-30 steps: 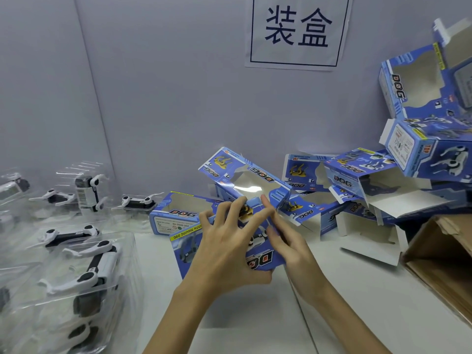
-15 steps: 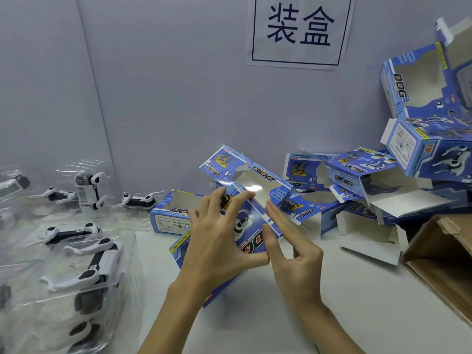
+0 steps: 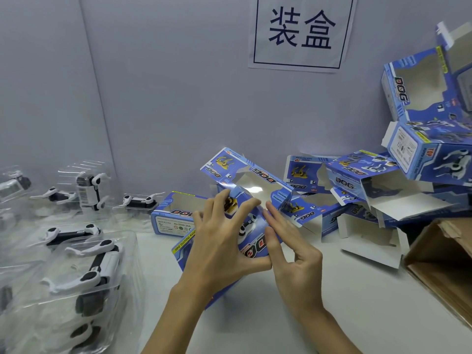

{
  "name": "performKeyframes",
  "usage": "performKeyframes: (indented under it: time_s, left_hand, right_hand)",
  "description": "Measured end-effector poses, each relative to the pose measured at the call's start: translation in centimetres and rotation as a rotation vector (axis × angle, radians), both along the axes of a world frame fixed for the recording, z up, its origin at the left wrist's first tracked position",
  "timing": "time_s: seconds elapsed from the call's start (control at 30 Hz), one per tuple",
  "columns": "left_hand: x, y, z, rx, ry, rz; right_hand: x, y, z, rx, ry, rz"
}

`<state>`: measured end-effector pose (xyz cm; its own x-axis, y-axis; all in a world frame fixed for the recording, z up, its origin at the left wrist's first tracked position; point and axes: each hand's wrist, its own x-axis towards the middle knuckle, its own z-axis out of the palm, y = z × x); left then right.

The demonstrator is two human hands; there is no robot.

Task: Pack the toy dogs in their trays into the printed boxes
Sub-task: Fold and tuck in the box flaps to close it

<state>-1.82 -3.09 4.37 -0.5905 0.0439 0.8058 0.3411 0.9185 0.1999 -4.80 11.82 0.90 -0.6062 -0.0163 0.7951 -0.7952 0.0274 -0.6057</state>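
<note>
Left hand (image 3: 224,247) is gripping the printed box (image 3: 251,241), its long axis running seven to one o'clock; right hand (image 3: 293,254), fingers straight, is pressing its one-o'clock end.

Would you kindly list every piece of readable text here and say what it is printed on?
"装盒": white paper sign on the wall.
"DOG": upright box at far right.
"DOG": tipped open box.
"No 5599-20A": end panel of the lying box.
"TOP": stacked box.
Other small print is unreadable.

Trays (image 3: 76,272) crowd left, boxes (image 3: 357,190) right; table (image 3: 344,302) between open.
</note>
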Motion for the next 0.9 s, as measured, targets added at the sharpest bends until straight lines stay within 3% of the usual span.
performKeyframes:
  time_s: [0.2, 0.33, 0.43, 0.5, 0.6, 0.67, 0.73, 0.8, 0.9]
  left_hand:
    - [0.1, -0.7, 0.1, 0.137, 0.007, -0.045]
    - [-0.1, -1.8, 0.6, 0.504, 0.105, -0.21]
    - [-0.5, -1.7, 0.7, 0.869, 0.129, -0.328]
    - [-0.6, -1.6, 0.4, 1.1, 0.112, -0.464]
    - [-1.1, -1.9, -0.3, 1.22, 0.031, -0.618]
    - [-1.5, -2.0, -0.6, 1.282, -0.074, -0.64]
    - [-1.5, -2.2, -0.5, 1.433, -0.143, -0.609]
    - [-1.4, -2.6, -0.5, 1.597, -0.167, -0.632]
    - [-1.5, -2.7, -1.0, 1.744, -0.151, -0.668]
  right_hand:
    - [-0.3, 0.0, 0.3, 0.136, -0.142, 0.152]
    - [-0.8, 0.0, 0.0, 0.047, -0.303, 0.277]
    - [-1.8, 0.2, -0.4, 0.097, -0.48, 0.28]
    - [-2.2, 0.2, -0.3, 0.046, -0.625, 0.423]
    - [-2.4, 0.3, -0.2, -0.147, -0.818, 0.695]
    - [-2.6, 0.5, -0.4, -0.153, -0.76, 0.637]
    - [-2.7, 0.8, -0.6, -0.057, -0.615, 0.429]
    - [-2.7, 1.0, -0.8, 0.048, -0.484, 0.283]
    - [-2.4, 1.0, -0.8, 0.078, -0.392, 0.237]
